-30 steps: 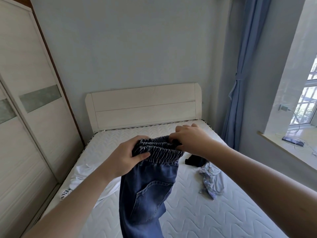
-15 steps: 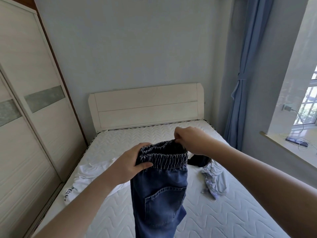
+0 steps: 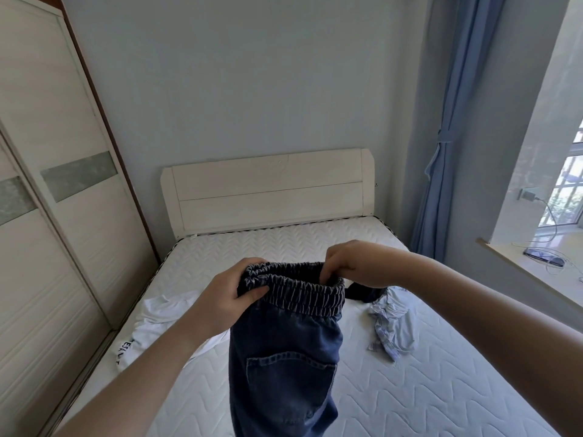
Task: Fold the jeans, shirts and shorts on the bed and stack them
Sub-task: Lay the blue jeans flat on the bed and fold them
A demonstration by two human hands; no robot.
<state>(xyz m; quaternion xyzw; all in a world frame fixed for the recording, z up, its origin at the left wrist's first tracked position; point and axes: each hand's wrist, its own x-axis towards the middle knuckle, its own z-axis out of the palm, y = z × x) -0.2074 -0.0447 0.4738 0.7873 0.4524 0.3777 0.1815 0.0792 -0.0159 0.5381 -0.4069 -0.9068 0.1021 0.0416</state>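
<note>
Dark jeans [image 3: 285, 357] hanging by waistband, white shirt [image 3: 164, 313], pale shorts [image 3: 392, 326] crumpled on bed [image 3: 441, 389]

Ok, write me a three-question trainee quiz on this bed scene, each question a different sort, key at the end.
1. True or false: both hands grip the jeans at the elastic waistband.
2. Multiple choice: where does the white shirt lie? A) on the windowsill B) on the mattress, on the wardrobe side C) on top of the headboard
3. Fill the gap: the crumpled light blue garment lies on the side of the bed nearer the ____.

Key: 1 true: the left hand and right hand each hold the waistband. 2 B. 3 window.
</note>
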